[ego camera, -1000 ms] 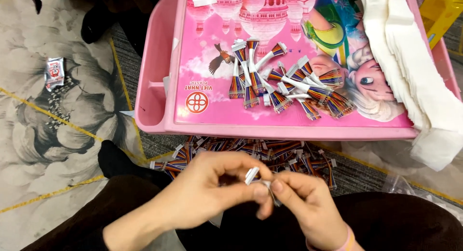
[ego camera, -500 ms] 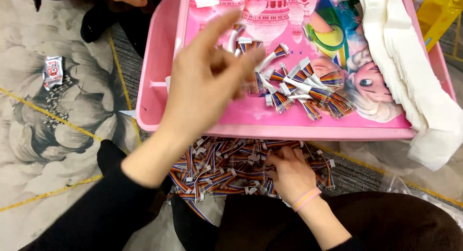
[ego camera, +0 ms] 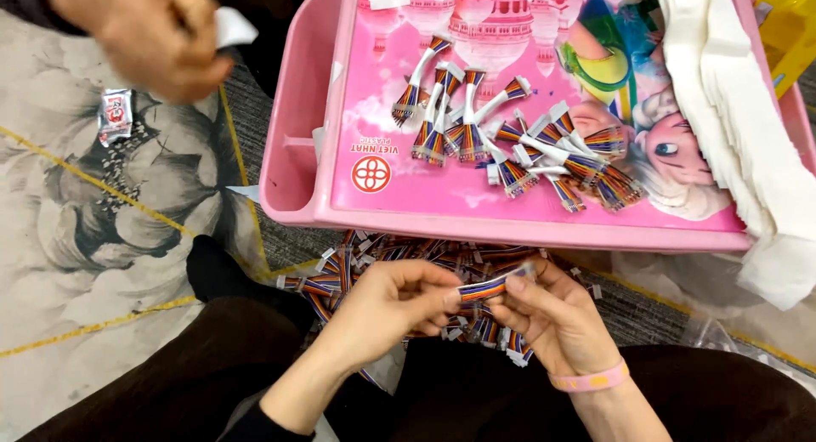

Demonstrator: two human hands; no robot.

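Left hand [ego camera: 387,302] returned, cable [ego camera: 493,285] ends hidden

Bright, even indoor light with soft shadows; mild sheen on the pink tray [ego camera: 299,187]; another person's hand [ego camera: 149,34] at 10 o'clock is motion-blurred

Small red-white sachet [ego camera: 115,115] on floor mat; round red-white label [ego camera: 371,175] on pink tray.

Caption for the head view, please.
Both hands, left hand and right hand, hold one striped ribbon cable above a cable pile, beside a pink tray.
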